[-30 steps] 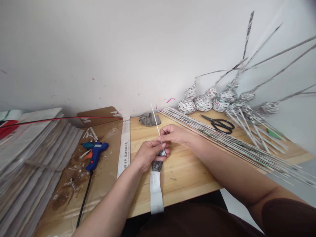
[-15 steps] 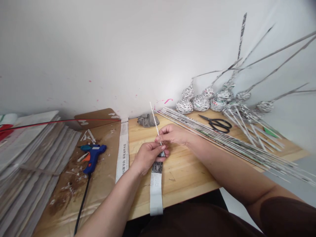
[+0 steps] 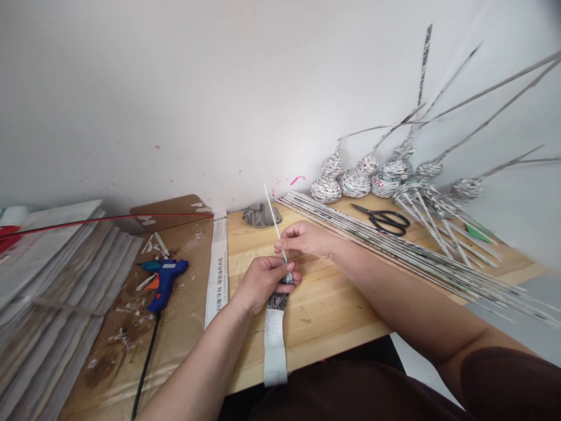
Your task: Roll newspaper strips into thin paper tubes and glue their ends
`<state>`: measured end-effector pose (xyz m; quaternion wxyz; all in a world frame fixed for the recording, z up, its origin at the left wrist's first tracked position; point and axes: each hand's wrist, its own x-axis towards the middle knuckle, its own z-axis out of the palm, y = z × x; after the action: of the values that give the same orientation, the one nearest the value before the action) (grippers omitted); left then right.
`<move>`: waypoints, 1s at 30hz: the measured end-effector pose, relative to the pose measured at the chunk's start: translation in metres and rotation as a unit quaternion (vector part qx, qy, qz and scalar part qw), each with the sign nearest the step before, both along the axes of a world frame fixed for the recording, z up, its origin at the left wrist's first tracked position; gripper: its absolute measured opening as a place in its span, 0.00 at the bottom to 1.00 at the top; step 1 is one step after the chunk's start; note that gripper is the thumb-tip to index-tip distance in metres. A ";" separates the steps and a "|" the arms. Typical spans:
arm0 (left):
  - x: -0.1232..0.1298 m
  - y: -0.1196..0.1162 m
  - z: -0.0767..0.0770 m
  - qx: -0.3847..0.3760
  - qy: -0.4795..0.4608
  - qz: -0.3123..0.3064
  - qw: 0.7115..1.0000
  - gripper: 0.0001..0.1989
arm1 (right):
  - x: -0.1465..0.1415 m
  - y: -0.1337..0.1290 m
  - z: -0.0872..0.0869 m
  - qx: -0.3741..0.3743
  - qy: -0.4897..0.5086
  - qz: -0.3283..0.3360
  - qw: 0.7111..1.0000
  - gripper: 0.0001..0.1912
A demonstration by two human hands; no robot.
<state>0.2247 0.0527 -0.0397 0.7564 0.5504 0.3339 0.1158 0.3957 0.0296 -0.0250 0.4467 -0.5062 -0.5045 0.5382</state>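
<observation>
My left hand (image 3: 265, 280) is closed around the upper end of a printed paper strip (image 3: 274, 342), where the paper narrows into a roll. The strip's pale lower end hangs over the front edge of the wooden table (image 3: 324, 327). A thin white stick (image 3: 272, 211) rises from the roll and slants up to the left. Just above and to the right, my right hand (image 3: 302, 240) pinches the stick between thumb and fingertips.
Newspaper stacks (image 3: 52, 304) and a blue glue gun (image 3: 164, 283) lie left, beside a flat strip (image 3: 218, 263). A grey cloth (image 3: 260, 215) sits behind my hands. Rolled paper sticks (image 3: 394, 257), black scissors (image 3: 388, 221) and woven gourd shapes (image 3: 354, 182) are on the right.
The thin stick's top has dipped slightly and shifted left. The hanging strip has swung a little left. Both hands stay in nearly the same place.
</observation>
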 end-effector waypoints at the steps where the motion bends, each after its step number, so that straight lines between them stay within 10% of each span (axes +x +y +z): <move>1: 0.000 0.000 -0.001 0.000 0.000 -0.002 1.000 0.16 | 0.001 0.000 0.002 0.002 -0.002 0.004 1.000 0.18; 17: 0.002 -0.003 0.000 0.052 -0.012 -0.020 0.998 0.15 | -0.003 0.002 0.002 0.057 -0.011 -0.113 0.992 0.18; 23: 0.002 0.001 -0.002 0.032 -0.022 0.012 0.999 0.16 | -0.002 -0.003 0.006 0.001 0.008 0.041 0.999 0.19; 30: -0.001 0.000 0.001 0.013 -0.030 -0.013 0.999 0.17 | -0.003 0.000 -0.001 -0.015 0.041 -0.017 0.999 0.17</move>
<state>0.2237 0.0522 -0.0390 0.7601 0.5608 0.3028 0.1267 0.3927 0.0295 -0.0264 0.4687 -0.4983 -0.4692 0.5584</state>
